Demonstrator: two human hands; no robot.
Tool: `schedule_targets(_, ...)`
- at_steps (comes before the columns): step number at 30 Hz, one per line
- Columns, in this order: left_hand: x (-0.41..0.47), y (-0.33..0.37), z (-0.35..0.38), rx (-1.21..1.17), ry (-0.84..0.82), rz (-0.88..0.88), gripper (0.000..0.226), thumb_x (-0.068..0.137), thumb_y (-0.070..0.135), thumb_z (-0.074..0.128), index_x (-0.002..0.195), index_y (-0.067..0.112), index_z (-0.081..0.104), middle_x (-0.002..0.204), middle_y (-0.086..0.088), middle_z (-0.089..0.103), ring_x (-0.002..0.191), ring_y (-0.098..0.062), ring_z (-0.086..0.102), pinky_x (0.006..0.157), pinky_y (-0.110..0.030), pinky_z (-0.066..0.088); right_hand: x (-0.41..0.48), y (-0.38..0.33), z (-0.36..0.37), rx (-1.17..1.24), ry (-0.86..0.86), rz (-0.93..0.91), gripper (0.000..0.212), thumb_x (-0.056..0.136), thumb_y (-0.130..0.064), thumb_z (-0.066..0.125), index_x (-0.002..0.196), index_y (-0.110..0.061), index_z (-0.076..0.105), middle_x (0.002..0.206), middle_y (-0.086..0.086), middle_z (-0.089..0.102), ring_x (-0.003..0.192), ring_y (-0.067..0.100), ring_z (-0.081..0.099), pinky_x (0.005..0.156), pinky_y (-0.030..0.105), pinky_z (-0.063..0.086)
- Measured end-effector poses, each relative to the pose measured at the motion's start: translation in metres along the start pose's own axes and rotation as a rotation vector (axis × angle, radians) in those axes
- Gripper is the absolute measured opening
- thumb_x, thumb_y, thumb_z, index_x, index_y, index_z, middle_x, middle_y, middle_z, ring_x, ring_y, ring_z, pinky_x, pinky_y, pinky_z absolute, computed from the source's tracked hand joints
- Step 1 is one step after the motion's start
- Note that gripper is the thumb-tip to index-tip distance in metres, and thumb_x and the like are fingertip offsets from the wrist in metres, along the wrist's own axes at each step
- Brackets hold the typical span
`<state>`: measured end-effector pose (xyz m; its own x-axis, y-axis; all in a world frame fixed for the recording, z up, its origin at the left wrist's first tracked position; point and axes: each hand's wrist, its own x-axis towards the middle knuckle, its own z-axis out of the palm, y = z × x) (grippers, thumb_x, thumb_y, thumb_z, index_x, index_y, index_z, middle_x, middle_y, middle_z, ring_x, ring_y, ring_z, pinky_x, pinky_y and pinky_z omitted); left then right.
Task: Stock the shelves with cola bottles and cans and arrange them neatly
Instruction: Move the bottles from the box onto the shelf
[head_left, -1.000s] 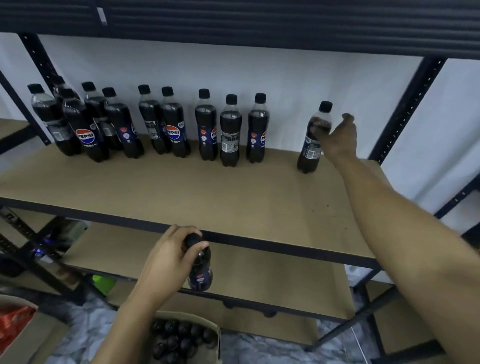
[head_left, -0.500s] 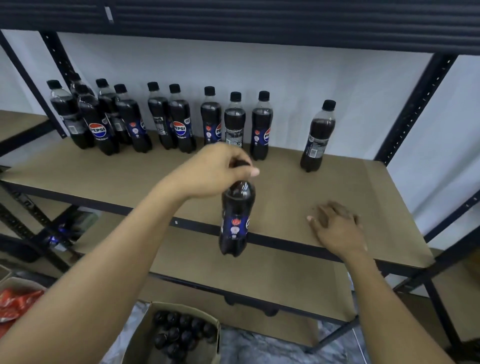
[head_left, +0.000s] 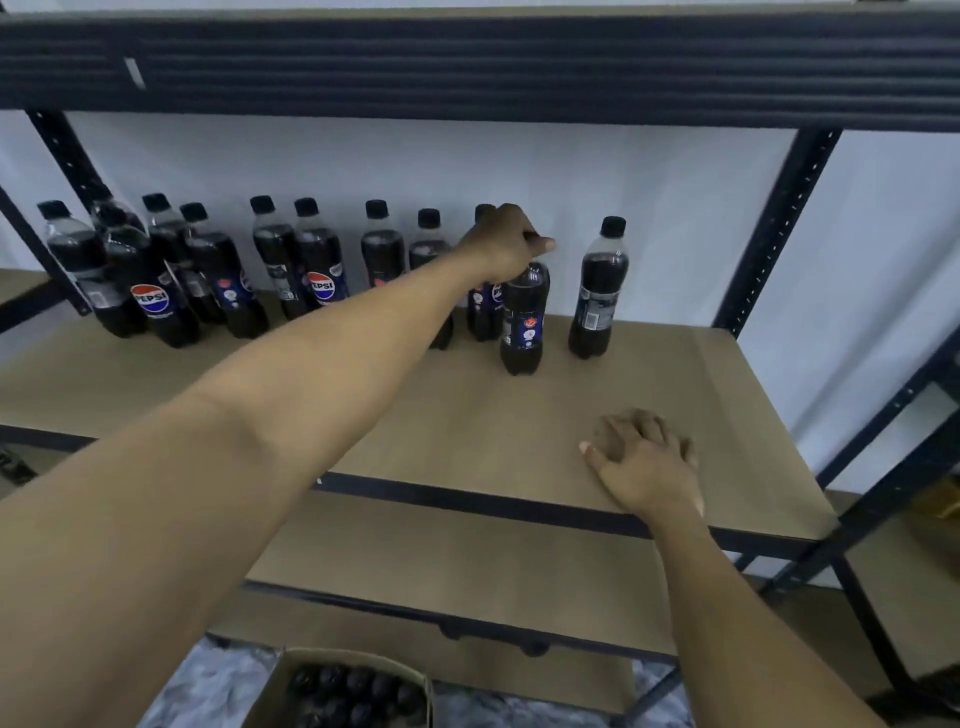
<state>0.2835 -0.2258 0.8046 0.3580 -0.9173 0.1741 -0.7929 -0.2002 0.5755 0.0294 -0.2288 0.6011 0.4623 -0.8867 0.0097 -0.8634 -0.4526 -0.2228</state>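
**Shelf half stocked, plenty to go**

The row of bottles (head_left: 228, 291) at the back left of the shelf (head_left: 467, 415) is up, bit ragged. The box (head_left: 267, 701) below looks full, and no cans in sight. My left grip (head_left: 506, 244) is curled round the top of a bottle (head_left: 522, 322), standing it between the row and a lone bottle (head_left: 597, 296). My right grip (head_left: 644, 462) rests on the shelf, holding nothing.

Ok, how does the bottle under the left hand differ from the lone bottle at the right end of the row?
The held bottle is gripped at its top by the left hand, cap hidden; the end bottle is untouched, its black cap showing. The held bottle shows a blue label; the end bottle a pale printed panel. The held bottle sits nearer the shelf front than the end bottle. Both are upright, dark cola, same shape.
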Motion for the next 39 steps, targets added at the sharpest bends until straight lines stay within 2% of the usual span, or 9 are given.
schedule_targets(4,0.027,-0.001,0.017,-0.025,0.064,-0.050,0.038,0.098,0.043,0.059,0.103,0.007,0.068,0.086,0.000,0.061,0.089,-0.021,0.061,0.091,-0.041,0.051,0.003,-0.001,-0.001,-0.023,-0.038,0.014,0.075,0.091,-0.079,0.020,0.155,-0.041,0.024,0.167,-0.001,0.014,0.155,0.025,0.003,0.123,0.058,0.002)
schedule_targets(7,0.039,-0.002,0.023,-0.016,0.102,-0.051,0.037,0.097,0.045,0.060,0.095,0.009,0.067,0.092,-0.002,0.069,0.091,-0.022,0.066,0.077,-0.033,0.049,0.005,-0.002,0.000,-0.043,-0.043,0.018,0.076,0.089,-0.081,0.016,0.155,-0.043,0.022,0.168,0.000,0.012,0.155,0.024,0.003,0.122,0.058,0.003)
schedule_targets(11,0.031,-0.001,0.029,0.010,0.126,-0.039,0.043,0.098,0.048,0.056,0.118,0.010,0.061,0.108,-0.002,0.063,0.096,-0.017,0.059,0.059,-0.022,0.033,0.004,-0.002,0.002,-0.043,-0.036,0.021,0.077,0.088,-0.081,0.015,0.154,-0.043,0.024,0.168,-0.001,0.013,0.155,0.023,0.004,0.122,0.058,0.003)
schedule_targets(16,-0.019,-0.048,0.035,-0.021,0.105,-0.024,0.064,0.093,0.051,0.062,0.140,0.012,0.044,0.137,-0.016,0.046,0.124,-0.032,0.053,0.100,-0.038,0.046,0.002,-0.004,0.001,-0.053,-0.029,0.017,0.075,0.090,-0.081,0.015,0.154,-0.043,0.025,0.167,-0.002,0.015,0.155,0.022,0.005,0.122,0.058,0.004)
schedule_targets(21,-0.115,-0.135,0.045,0.234,-0.140,-0.084,0.054,0.095,0.053,0.057,0.143,0.029,0.047,0.148,-0.009,0.040,0.135,-0.030,0.044,0.114,-0.050,0.036,0.000,-0.008,0.001,-0.075,-0.040,0.033,0.075,0.090,-0.081,0.014,0.154,-0.043,0.025,0.167,-0.004,0.015,0.154,0.022,0.006,0.122,0.056,0.008)
schedule_targets(27,-0.194,-0.231,0.049,0.389,-0.158,-0.005,0.066,0.100,0.066,0.027,0.155,0.030,0.032,0.166,0.000,0.020,0.154,-0.019,0.010,0.122,-0.055,0.006,-0.018,-0.027,0.005,-0.046,-0.053,0.086,0.070,0.095,-0.073,0.020,0.156,-0.038,0.027,0.168,-0.002,0.016,0.155,0.023,0.007,0.124,0.053,0.007)
schedule_targets(31,-0.225,-0.252,0.040,0.422,-0.135,0.117,0.066,0.103,0.063,0.011,0.158,0.029,0.024,0.167,0.002,0.015,0.155,-0.017,0.005,0.123,-0.057,0.007,-0.053,-0.072,0.025,-0.019,0.039,0.064,0.069,0.098,-0.071,0.021,0.153,-0.032,0.038,0.165,0.002,0.027,0.153,0.027,0.018,0.122,0.055,0.014)
schedule_targets(36,-0.286,-0.292,0.027,0.396,-0.063,0.276,0.063,0.106,0.057,0.022,0.161,0.026,0.013,0.169,0.001,0.003,0.155,-0.017,-0.005,0.125,-0.052,0.003,-0.125,-0.153,0.071,0.098,0.256,-0.034,0.063,0.099,-0.058,0.034,0.148,-0.020,0.049,0.159,0.012,0.036,0.152,0.029,0.022,0.122,0.056,0.017)
schedule_targets(39,-0.330,-0.331,0.029,0.299,-0.072,0.304,0.058,0.106,0.047,0.037,0.158,0.026,0.023,0.169,0.002,-0.003,0.155,-0.018,-0.005,0.124,-0.055,0.006,-0.172,-0.201,0.111,0.199,0.375,-0.072,0.054,0.099,-0.042,0.050,0.146,-0.015,0.051,0.160,0.015,0.034,0.151,0.032,0.025,0.121,0.055,0.024)
